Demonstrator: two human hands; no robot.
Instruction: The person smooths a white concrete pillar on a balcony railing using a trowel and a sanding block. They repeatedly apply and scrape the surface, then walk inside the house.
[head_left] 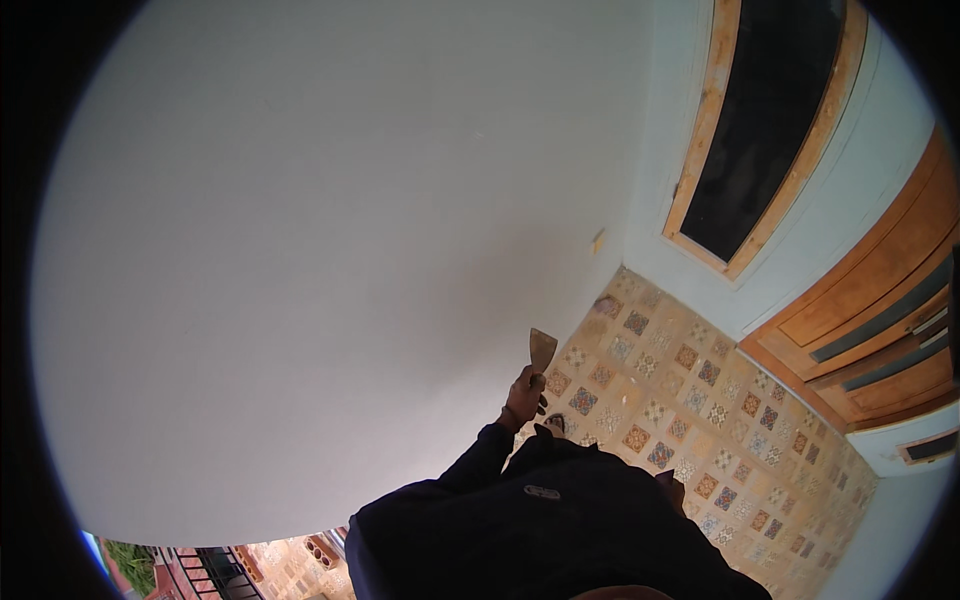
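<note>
My left hand (524,396) is raised in front of me and grips the handle of a putty knife (541,352). Its flat, stained blade points up, close to the large white wall (330,250) on my left. I cannot tell whether the blade touches the wall. My dark sleeve runs from my chest up to that hand. A small patch that may be my right hand (668,486) shows at the edge of my dark jacket, too hidden to read its fingers.
A patterned tile floor (700,400) stretches to the right of the wall. Beyond it a pale blue wall holds a wood-framed dark window (765,120) and a wooden door (880,310). A black railing (215,572) and bricks show at the lower left.
</note>
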